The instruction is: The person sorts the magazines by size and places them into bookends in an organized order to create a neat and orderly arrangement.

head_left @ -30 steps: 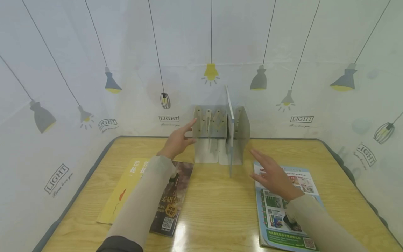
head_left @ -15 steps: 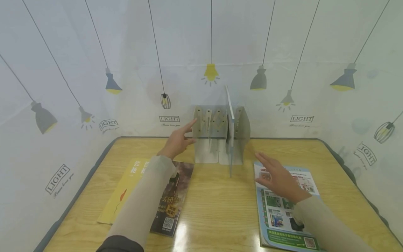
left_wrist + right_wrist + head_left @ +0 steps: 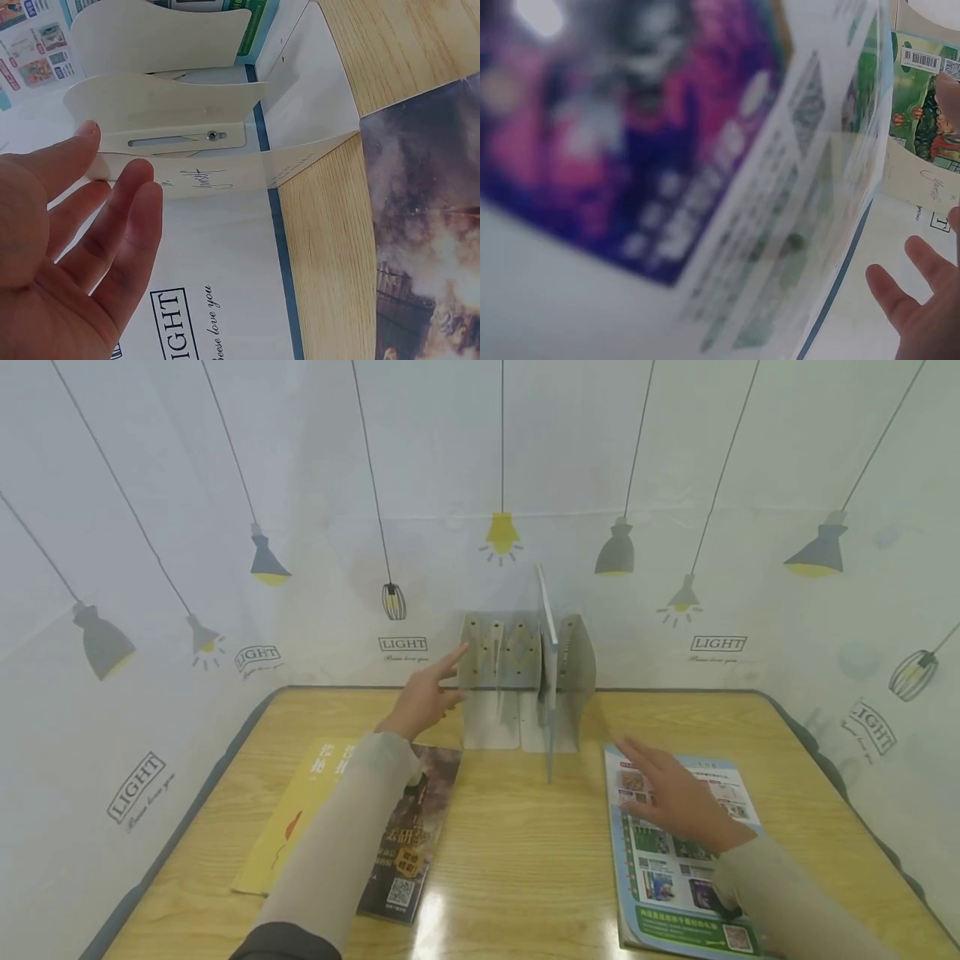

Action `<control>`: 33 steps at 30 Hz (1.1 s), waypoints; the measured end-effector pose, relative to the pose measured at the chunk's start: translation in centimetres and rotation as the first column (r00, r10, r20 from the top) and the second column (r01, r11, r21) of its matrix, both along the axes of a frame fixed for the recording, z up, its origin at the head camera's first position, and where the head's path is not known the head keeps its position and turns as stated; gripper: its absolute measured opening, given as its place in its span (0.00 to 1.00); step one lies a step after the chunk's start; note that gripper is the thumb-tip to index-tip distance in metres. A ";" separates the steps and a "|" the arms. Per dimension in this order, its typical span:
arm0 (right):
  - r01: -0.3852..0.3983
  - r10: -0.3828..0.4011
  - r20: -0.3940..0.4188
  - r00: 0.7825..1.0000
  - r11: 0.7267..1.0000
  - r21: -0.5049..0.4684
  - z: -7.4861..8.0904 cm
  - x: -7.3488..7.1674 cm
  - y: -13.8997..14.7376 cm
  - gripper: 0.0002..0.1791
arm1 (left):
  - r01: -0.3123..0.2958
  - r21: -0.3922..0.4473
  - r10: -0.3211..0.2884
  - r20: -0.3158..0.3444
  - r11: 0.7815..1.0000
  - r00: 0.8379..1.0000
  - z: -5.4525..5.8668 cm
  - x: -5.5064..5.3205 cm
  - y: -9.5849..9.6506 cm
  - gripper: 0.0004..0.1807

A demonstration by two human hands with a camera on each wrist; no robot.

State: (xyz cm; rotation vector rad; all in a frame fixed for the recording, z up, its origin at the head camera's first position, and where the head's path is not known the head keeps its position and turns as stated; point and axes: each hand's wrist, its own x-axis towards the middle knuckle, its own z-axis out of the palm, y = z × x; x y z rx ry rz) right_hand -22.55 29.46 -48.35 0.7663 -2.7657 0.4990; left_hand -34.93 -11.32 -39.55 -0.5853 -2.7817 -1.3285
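My left hand (image 3: 422, 700) reaches to the back-left of a pale metal book rack (image 3: 480, 727), fingers lightly bent and apart. In the left wrist view, the fingertips lie at the edge of the rack's end panel (image 3: 225, 171), which bears handwriting. A thin book (image 3: 553, 693) stands edge-on between the rack's right panels; the right wrist view shows its green picture cover (image 3: 919, 97) with a barcode. My right hand (image 3: 686, 797) holds nothing. Its fingers are spread and extended, over a light-blue-edged magazine (image 3: 645, 927) lying to the right of the rack.
To the left, a yellow booklet (image 3: 300, 802) and a dark magazine (image 3: 405, 860) lie side by side, partly under the left sleeve. Beneath everything is a wood-grain table (image 3: 525, 860), enclosed by a white lamp-print curtain (image 3: 442, 460) at the back and sides.
My right hand has drawn back from beside the rack, toward the near right, over the magazine. The left hand, rack and standing book stay where they were.
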 end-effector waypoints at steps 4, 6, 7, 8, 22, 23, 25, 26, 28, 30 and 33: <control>0.003 -0.003 0.042 0.999 1.000 0.001 -0.2 0.3 0.4 0.54 | -0.001 0.013 0.000 0.009 1.000 1.000 0.1 0.1 0.1 0.49; 0.009 -0.009 0.061 0.998 1.000 0.001 -0.3 0.5 0.5 0.54 | -0.004 0.006 0.004 0.008 1.000 1.000 0.1 0.1 0.2 0.49; 0.008 -0.008 0.070 0.998 1.000 0.000 -0.2 0.6 0.6 0.54 | -0.007 0.000 0.007 0.008 1.000 1.000 0.1 0.1 0.2 0.50; 0.008 -0.008 0.077 0.997 1.000 0.002 -0.2 0.6 0.6 0.55 | -0.010 -0.007 0.011 0.009 1.000 1.000 0.1 0.1 0.2 0.50; 0.068 -0.066 0.168 0.984 0.998 -0.005 0.0 0.8 2.4 0.58 | -0.022 -0.026 0.022 -0.017 0.999 1.000 0.2 0.1 0.2 0.49; 0.069 -0.066 0.173 0.983 0.998 -0.010 0.1 0.8 2.5 0.58 | -0.022 -0.028 0.022 -0.015 0.999 1.000 0.2 0.1 0.2 0.49; 0.082 -0.077 0.195 0.978 0.996 -0.018 0.1 0.9 2.7 0.58 | -0.025 -0.029 0.024 -0.009 0.999 1.000 0.1 0.1 0.2 0.50; 0.095 -0.088 0.216 0.972 0.995 -0.022 0.1 0.9 2.8 0.58 | -0.025 -0.028 0.024 -0.006 0.999 1.000 0.1 0.1 0.2 0.50; 0.118 -0.105 0.256 0.961 0.992 -0.037 0.2 1.0 3.0 0.59 | -0.024 -0.024 0.024 -0.002 0.999 1.000 0.1 0.1 0.2 0.50; 0.140 -0.120 0.280 0.953 0.989 -0.052 0.4 1.1 3.2 0.59 | -0.022 -0.019 0.022 -0.001 1.000 1.000 0.1 0.1 0.2 0.50; 0.139 -0.114 0.278 0.954 0.988 -0.071 0.7 1.2 3.4 0.59 | -0.018 -0.012 0.018 -0.001 1.000 1.000 0.2 0.2 0.2 0.50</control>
